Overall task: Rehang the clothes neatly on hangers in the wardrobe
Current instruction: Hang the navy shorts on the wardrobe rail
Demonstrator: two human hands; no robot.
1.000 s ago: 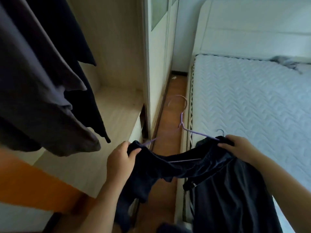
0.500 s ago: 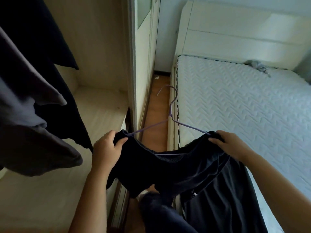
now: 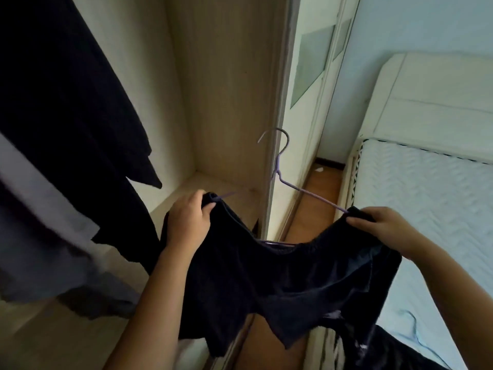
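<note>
A dark navy garment (image 3: 288,284) is draped over a thin purple wire hanger (image 3: 278,169), whose hook points up beside the wardrobe's side panel. My left hand (image 3: 188,221) grips the garment's left shoulder together with the hanger's left end. My right hand (image 3: 378,225) pinches the right shoulder over the hanger's other end. The garment sags in the middle and hangs down between my forearms. The hanger's lower bar shows just above the sagging neckline.
Dark and grey clothes (image 3: 53,156) hang at the left inside the open wardrobe (image 3: 226,102), above its pale shelf (image 3: 202,188). A bed with a white quilted mattress (image 3: 426,209) stands at the right. A strip of wooden floor (image 3: 314,204) runs between them.
Both hands have lifted the garment and hanger higher, level with the wardrobe opening. The view has tilted up, so the wardrobe's interior and doors fill more of the frame.
</note>
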